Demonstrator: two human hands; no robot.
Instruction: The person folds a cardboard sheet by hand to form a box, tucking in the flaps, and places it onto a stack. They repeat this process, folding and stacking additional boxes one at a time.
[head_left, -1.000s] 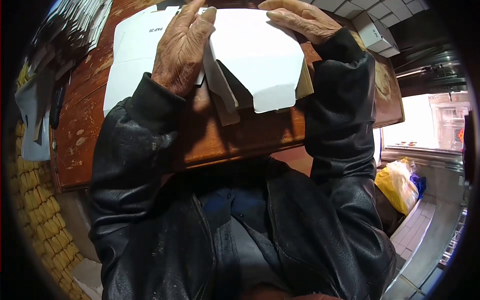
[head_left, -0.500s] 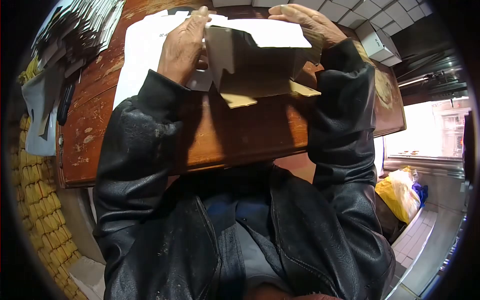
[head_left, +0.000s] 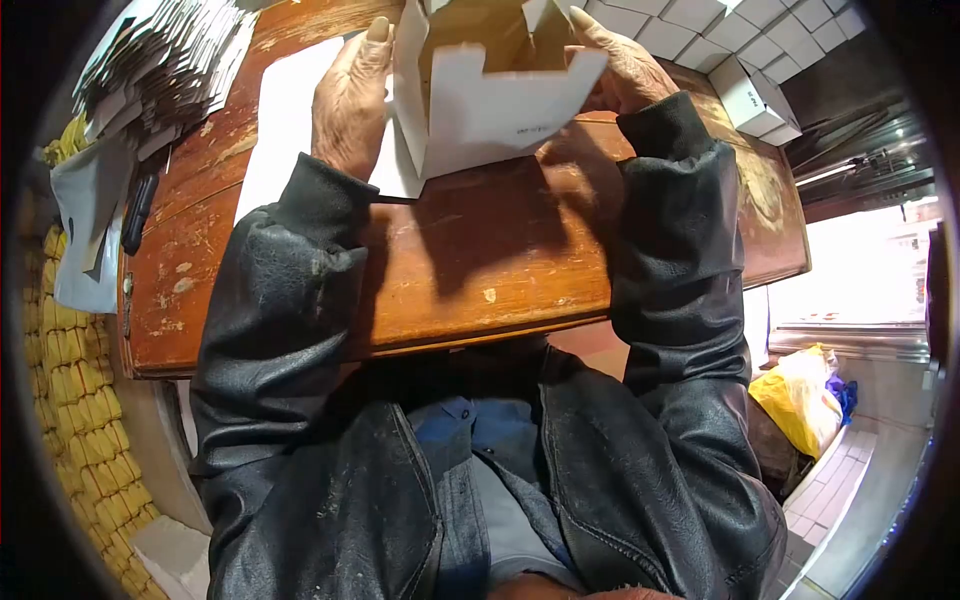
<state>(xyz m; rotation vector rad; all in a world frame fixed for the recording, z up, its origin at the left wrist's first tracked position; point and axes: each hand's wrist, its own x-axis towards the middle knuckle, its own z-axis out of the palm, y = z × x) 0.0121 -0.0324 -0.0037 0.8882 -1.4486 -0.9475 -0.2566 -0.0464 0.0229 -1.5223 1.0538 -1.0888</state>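
A white cardboard box [head_left: 505, 112] stands tilted between my two hands, its top open and its brown inner walls showing. Small printing shows on the white side facing me. My left hand [head_left: 350, 105] is at the box's left side, thumb up, the other fingers partly hidden. On the right side, my right hand [head_left: 628, 68] grips the box near its upper edge, with its fingertips behind the cardboard. Flat white cardboard [head_left: 285, 120] lies on the wooden table [head_left: 470, 270] under and beside my left hand.
Stacked white boxes [head_left: 690, 30] line the table's far right, with one printed box [head_left: 752, 100] nearer. At the left are a pile of flat cardboard pieces [head_left: 175, 60], a dark-handled tool [head_left: 138, 212] and a grey-white bag [head_left: 88, 230]. Yellow bundles [head_left: 75, 390] stand beside the table.
The box has turned between my hands: its brown opening faced me before, and now its white outer side does, with the opening upward. My right hand has curled closer round the edge.
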